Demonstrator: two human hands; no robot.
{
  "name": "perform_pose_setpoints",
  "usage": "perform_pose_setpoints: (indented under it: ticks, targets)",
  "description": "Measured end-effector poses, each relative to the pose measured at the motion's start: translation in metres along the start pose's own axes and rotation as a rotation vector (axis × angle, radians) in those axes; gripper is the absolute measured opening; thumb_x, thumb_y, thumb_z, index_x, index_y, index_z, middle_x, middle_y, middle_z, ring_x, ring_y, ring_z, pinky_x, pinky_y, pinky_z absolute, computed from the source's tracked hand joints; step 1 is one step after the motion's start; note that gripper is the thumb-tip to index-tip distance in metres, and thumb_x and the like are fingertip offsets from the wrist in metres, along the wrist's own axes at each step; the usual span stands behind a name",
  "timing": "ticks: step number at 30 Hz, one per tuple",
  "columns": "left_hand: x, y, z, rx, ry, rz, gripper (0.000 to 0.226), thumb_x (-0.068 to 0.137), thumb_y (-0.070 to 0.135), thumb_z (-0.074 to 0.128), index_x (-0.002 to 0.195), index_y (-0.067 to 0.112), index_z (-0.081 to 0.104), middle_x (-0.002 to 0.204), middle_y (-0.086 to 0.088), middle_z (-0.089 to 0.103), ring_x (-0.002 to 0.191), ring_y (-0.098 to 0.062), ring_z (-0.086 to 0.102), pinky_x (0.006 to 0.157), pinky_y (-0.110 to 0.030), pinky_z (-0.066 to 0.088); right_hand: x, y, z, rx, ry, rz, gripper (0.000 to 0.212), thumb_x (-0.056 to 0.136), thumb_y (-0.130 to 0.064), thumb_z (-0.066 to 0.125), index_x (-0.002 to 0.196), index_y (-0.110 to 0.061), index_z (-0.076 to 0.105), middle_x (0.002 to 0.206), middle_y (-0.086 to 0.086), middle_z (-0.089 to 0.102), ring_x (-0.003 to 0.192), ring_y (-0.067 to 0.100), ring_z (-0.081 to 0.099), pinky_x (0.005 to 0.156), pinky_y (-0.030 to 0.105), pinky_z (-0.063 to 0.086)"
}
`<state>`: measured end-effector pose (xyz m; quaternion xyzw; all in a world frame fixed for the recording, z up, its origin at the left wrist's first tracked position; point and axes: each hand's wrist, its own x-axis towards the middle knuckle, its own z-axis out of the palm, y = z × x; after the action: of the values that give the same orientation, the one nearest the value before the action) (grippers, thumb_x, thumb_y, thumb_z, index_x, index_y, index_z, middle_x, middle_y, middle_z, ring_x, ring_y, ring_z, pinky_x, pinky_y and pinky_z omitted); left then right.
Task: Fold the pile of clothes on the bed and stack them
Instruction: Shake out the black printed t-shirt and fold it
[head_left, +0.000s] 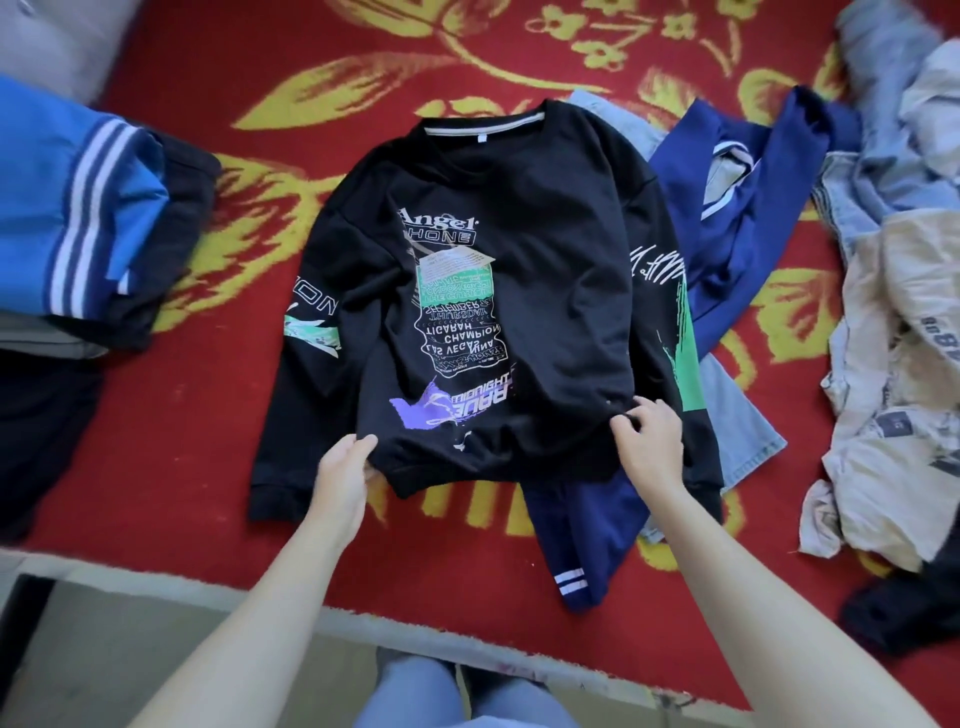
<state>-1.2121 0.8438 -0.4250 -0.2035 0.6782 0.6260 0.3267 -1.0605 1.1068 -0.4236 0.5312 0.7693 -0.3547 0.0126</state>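
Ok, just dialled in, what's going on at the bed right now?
A person is laying a black printed sweatshirt flat, front up, on the red bedspread. The left hand grips its hem near one corner and the right hand pinches the fabric near the other; no fold is made yet. A stack of folded clothes sits at the left, an unfolded heap at the right, and a navy garment lies partly under the sweatshirt.

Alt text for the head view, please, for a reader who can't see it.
A person's left hand and right hand grip the near hem of a black printed sweatshirt spread face up on a red and yellow bedspread. Folded clothes are stacked at left; unfolded clothes lie heaped at right.
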Motion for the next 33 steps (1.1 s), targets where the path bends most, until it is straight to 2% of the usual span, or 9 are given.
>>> perform_pose_setpoints:
  ticks: [4, 8, 10, 12, 14, 18, 25, 29, 33]
  targets:
    - [-0.022, 0.020, -0.033, -0.099, 0.191, 0.054, 0.031, 0.092, 0.006, 0.050, 0.064, 0.018, 0.042, 0.067, -0.002, 0.046, 0.061, -0.013, 0.043, 0.058, -0.029, 0.034, -0.038, 0.001, -0.053, 0.322, 0.114, 0.012, 0.021, 0.094, -0.012, 0.046, 0.074, -0.003, 0.048, 0.070, 0.005, 0.046, 0.073, 0.021, 0.043, 0.063, 0.032, 0.027]
    - [-0.037, -0.002, -0.062, 0.311, 0.163, 0.020, 0.023, 0.090, 0.008, 0.053, 0.068, 0.012, 0.048, 0.072, -0.008, 0.045, 0.067, -0.017, 0.040, 0.056, -0.029, 0.029, -0.072, 0.049, -0.068, 0.435, 0.010, 0.193, 0.029, 0.091, -0.011, 0.056, 0.064, -0.013, 0.044, 0.065, 0.003, 0.043, 0.063, 0.015, 0.039, 0.055, 0.031, 0.027]
    - [-0.045, -0.026, -0.066, 0.589, 0.143, -0.019, 0.028, 0.091, 0.011, 0.055, 0.065, 0.009, 0.043, 0.070, -0.009, 0.044, 0.064, -0.018, 0.039, 0.053, -0.030, 0.027, -0.086, 0.080, -0.054, 0.340, -0.068, 0.337, 0.013, 0.087, -0.008, 0.062, 0.078, -0.008, 0.053, 0.074, 0.007, 0.050, 0.061, 0.015, 0.041, 0.052, 0.029, 0.029]
    - [-0.050, -0.054, -0.068, 0.728, 0.085, -0.135, 0.021, 0.091, 0.019, 0.058, 0.076, 0.007, 0.049, 0.082, -0.013, 0.052, 0.068, -0.020, 0.045, 0.058, -0.031, 0.034, -0.099, 0.106, -0.034, 0.204, -0.100, 0.465, 0.031, 0.082, -0.003, 0.065, 0.110, -0.002, 0.052, 0.097, 0.013, 0.055, 0.074, 0.021, 0.050, 0.061, 0.031, 0.038]
    - [-0.053, -0.079, -0.072, 0.702, 0.002, -0.318, 0.033, 0.091, 0.027, 0.059, 0.115, 0.005, 0.051, 0.110, -0.016, 0.054, 0.085, -0.025, 0.055, 0.073, -0.031, 0.044, -0.106, 0.123, -0.017, 0.086, -0.133, 0.534, 0.059, 0.081, -0.006, 0.065, 0.134, -0.006, 0.039, 0.121, 0.017, 0.052, 0.104, 0.032, 0.052, 0.083, 0.037, 0.042]
    - [-0.045, -0.106, -0.082, 0.720, 0.035, -0.333, 0.068, 0.087, 0.019, 0.065, 0.142, 0.003, 0.029, 0.139, -0.024, 0.041, 0.124, -0.034, 0.046, 0.104, -0.040, 0.037, -0.103, 0.129, 0.009, 0.009, -0.154, 0.506, 0.070, 0.081, -0.018, 0.065, 0.142, -0.011, 0.032, 0.135, 0.023, 0.044, 0.123, 0.038, 0.043, 0.100, 0.042, 0.039]
    - [-0.019, -0.122, -0.070, 0.713, 0.123, -0.074, 0.058, 0.085, 0.015, 0.067, 0.134, -0.001, 0.042, 0.131, -0.023, 0.050, 0.122, -0.031, 0.048, 0.099, -0.036, 0.036, -0.084, 0.153, 0.037, 0.363, -0.012, 0.579, 0.052, 0.092, -0.015, 0.051, 0.141, -0.010, 0.036, 0.140, 0.011, 0.043, 0.127, 0.028, 0.041, 0.102, 0.036, 0.033]
    - [-0.012, -0.127, -0.066, 0.813, 0.167, -0.010, 0.041, 0.081, 0.008, 0.068, 0.118, -0.005, 0.053, 0.117, -0.022, 0.060, 0.108, -0.034, 0.057, 0.090, -0.039, 0.043, -0.091, 0.162, 0.049, 0.428, -0.075, 0.597, 0.032, 0.089, -0.011, 0.057, 0.120, -0.004, 0.054, 0.111, 0.010, 0.059, 0.096, 0.025, 0.055, 0.081, 0.034, 0.044]
    - [-0.019, -0.118, -0.071, 0.730, 0.192, -0.031, 0.003, 0.084, 0.002, 0.059, 0.086, 0.003, 0.060, 0.088, -0.013, 0.059, 0.085, -0.024, 0.053, 0.074, -0.033, 0.041, -0.101, 0.156, 0.032, 0.532, -0.104, 0.521, 0.011, 0.086, -0.003, 0.062, 0.097, -0.005, 0.062, 0.081, 0.002, 0.061, 0.069, 0.012, 0.053, 0.057, 0.014, 0.045]
